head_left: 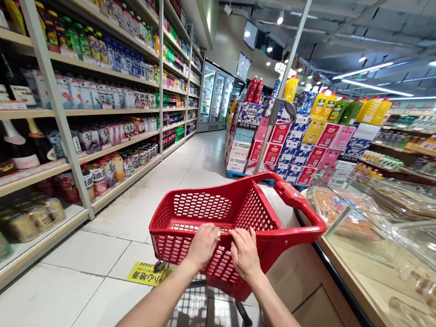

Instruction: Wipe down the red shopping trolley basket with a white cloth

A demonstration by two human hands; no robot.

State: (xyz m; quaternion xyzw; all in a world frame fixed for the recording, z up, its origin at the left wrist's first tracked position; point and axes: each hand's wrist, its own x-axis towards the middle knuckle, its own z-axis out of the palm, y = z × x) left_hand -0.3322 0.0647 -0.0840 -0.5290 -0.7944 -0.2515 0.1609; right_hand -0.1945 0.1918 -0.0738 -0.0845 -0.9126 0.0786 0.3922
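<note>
A red plastic shopping cart (189, 249) stands sideways in front of me, its handle (304, 212) pointing to the right. Its basket has hexagonal holes, and nothing shows inside it. On the near rim, my left hand (204, 244) is closed with the fingers over the edge. Close beside it, my right hand (245, 250) grips the same rim, thumb side toward the left hand. The fingertips of both hands are partly hidden behind the rim. A grey pole (283, 80) rises behind the cart.
Drink shelves (104, 75) line the left side. A glass-topped counter (350, 265) with packed food stands close on the right. Stacked drink cartons (294, 147) are ahead, glass-door fridges (215, 95) farther back. A yellow floor sign (144, 273) lies on the white tiles (75, 295).
</note>
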